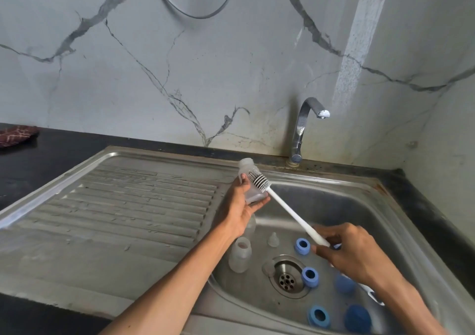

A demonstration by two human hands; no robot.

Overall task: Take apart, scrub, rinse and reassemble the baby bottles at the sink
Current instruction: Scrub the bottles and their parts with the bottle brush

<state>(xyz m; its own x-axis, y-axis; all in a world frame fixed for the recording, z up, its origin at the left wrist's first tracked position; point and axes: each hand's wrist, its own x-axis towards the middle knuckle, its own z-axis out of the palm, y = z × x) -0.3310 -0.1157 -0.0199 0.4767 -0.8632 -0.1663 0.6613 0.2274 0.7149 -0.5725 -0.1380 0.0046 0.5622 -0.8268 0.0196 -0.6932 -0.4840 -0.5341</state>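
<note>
My left hand (241,206) grips a clear baby bottle (248,174) tilted above the left edge of the basin. My right hand (352,252) holds the white handle of a bottle brush (288,211); its bristle head (258,179) lies against the outside of that bottle. In the steel sink (359,201) below stands a second clear bottle (240,255), open end up. Beside it sit a clear teat (273,239), three blue screw rings (302,246) (310,276) (318,316) and two blue caps (344,283) (357,318). Another clear bottle is partly hidden behind my left wrist.
The drain (286,279) is in the middle of the basin. A chrome tap (305,126) stands at the back, with no water running. A ribbed steel draining board (128,206) stretches to the left. A dark red cloth (18,135) lies on the black counter at far left.
</note>
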